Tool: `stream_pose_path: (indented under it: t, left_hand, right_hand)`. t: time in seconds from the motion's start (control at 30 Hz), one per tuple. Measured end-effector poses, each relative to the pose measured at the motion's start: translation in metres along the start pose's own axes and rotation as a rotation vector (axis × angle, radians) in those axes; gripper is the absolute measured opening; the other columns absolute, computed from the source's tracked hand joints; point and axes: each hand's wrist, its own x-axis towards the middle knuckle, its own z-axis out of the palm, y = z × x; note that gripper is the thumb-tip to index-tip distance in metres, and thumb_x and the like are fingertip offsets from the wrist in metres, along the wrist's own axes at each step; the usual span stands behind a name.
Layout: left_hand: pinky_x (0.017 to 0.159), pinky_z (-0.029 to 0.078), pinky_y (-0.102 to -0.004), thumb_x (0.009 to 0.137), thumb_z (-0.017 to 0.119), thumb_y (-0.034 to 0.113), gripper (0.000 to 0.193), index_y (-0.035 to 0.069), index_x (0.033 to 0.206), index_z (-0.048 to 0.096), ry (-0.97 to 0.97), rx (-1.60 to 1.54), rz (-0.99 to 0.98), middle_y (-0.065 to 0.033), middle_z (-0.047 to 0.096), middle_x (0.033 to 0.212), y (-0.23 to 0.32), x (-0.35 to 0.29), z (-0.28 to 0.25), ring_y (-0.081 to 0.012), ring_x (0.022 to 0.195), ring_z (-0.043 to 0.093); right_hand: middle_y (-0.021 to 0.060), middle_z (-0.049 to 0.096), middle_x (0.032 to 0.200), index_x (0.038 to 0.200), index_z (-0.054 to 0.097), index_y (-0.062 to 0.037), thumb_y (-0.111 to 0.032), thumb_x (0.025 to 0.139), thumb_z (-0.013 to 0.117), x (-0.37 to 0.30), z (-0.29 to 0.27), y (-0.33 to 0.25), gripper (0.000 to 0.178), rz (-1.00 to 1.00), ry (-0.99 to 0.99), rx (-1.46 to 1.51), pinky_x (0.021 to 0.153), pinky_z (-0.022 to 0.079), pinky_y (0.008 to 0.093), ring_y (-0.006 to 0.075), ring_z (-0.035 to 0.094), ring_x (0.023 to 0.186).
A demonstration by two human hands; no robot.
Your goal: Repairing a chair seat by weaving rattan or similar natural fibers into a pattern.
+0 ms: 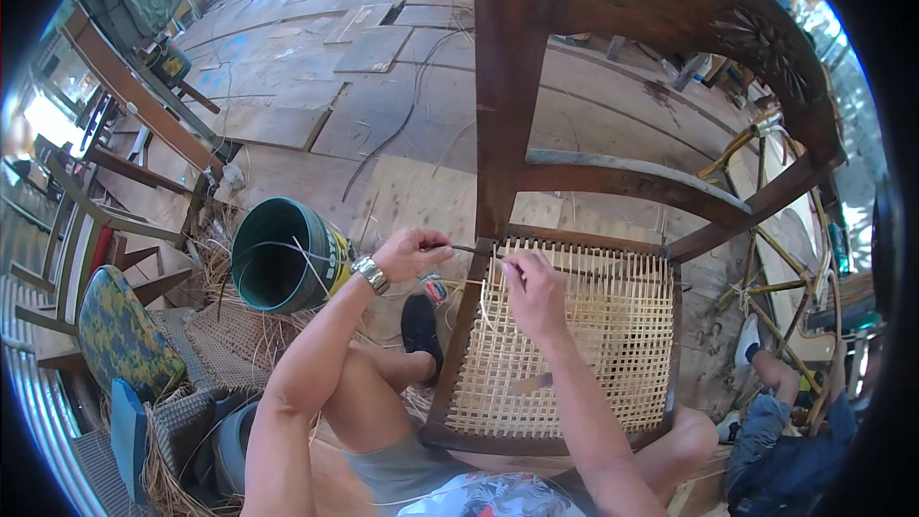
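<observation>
A dark wooden chair point(504, 86) stands before me, its seat an open woven cane panel point(574, 345). Near the seat's far left corner, my left hand point(414, 255), with a metal watch at its wrist, pinches the end of a thin dark rod point(466, 249). The rod reaches over the seat frame to the weave. Over the far left part of the panel, my right hand point(536, 292) has its fingers closed together at the cane. What they grip is too small to make out. Loose pale cane strands point(490, 302) curve beside the left rail. A flat tan piece point(529, 384) lies on the weave.
Left of me, a green bucket point(278, 254) holds a few strands. Beyond it are a camouflage-patterned cushion point(129, 335), wooden chair frames point(96, 220) and fibre scraps point(263, 345). At right, another person point(780, 431) sits by a bamboo frame point(790, 258).
</observation>
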Motion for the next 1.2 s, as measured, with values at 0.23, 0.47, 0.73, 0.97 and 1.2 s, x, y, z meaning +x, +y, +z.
stream_pose_path:
  t: [0.23, 0.47, 0.73, 0.97, 1.2]
  left_hand:
    - [0.068, 0.045, -0.0225, 0.097, 0.068, 0.024, 0.02, 0.004, 0.101, 0.069, 0.112, -0.31, 0.003, 0.0045, 0.065, 0.084, 0.009, -0.002, 0.015, -0.0041, 0.076, 0.053]
    - [0.06, 0.044, -0.0253, 0.093, 0.069, 0.025, 0.022, 0.003, 0.092, 0.067, 0.19, -0.396, 0.061, 0.0017, 0.063, 0.077, 0.01, 0.001, 0.025, -0.0056, 0.068, 0.05]
    - [0.065, 0.046, -0.0234, 0.094, 0.069, 0.016, 0.016, 0.001, 0.094, 0.064, 0.207, -0.23, 0.058, 0.001, 0.065, 0.082, 0.017, 0.0, 0.024, -0.0041, 0.073, 0.053]
    - [0.062, 0.045, -0.024, 0.092, 0.07, 0.017, 0.016, 0.001, 0.093, 0.066, 0.236, -0.2, 0.035, 0.0002, 0.066, 0.08, 0.018, 0.0, 0.025, -0.0044, 0.071, 0.054]
    - [0.059, 0.046, -0.0314, 0.083, 0.072, 0.029, 0.029, 0.0, 0.086, 0.07, 0.303, -0.158, 0.014, -0.0049, 0.061, 0.065, 0.023, -0.003, 0.025, -0.0116, 0.061, 0.054]
  right_hand:
    - [0.0128, 0.061, 0.092, 0.097, 0.067, -0.0039, -0.01, 0.093, 0.063, 0.02, 0.032, -0.008, 0.009, -0.14, 0.042, -0.061, 0.069, 0.053, 0.0435, 0.035, 0.065, 0.081]
    - [0.0118, 0.059, 0.088, 0.092, 0.065, -0.0056, -0.009, 0.089, 0.065, 0.02, 0.042, -0.003, 0.004, -0.227, 0.062, -0.15, 0.064, 0.053, 0.0442, 0.034, 0.064, 0.074]
    - [0.012, 0.054, 0.087, 0.093, 0.062, -0.0042, -0.006, 0.087, 0.065, 0.021, 0.042, 0.002, 0.007, -0.346, 0.094, -0.168, 0.062, 0.052, 0.0435, 0.0338, 0.063, 0.073]
    - [0.013, 0.052, 0.086, 0.09, 0.059, -0.0028, -0.004, 0.085, 0.066, 0.022, 0.042, -0.002, 0.009, -0.369, 0.038, -0.171, 0.061, 0.052, 0.0438, 0.0342, 0.063, 0.073]
    - [0.0133, 0.052, 0.087, 0.092, 0.06, -0.0024, -0.002, 0.082, 0.068, 0.021, 0.039, -0.006, 0.012, -0.37, 0.025, -0.237, 0.062, 0.052, 0.0441, 0.0338, 0.063, 0.073]
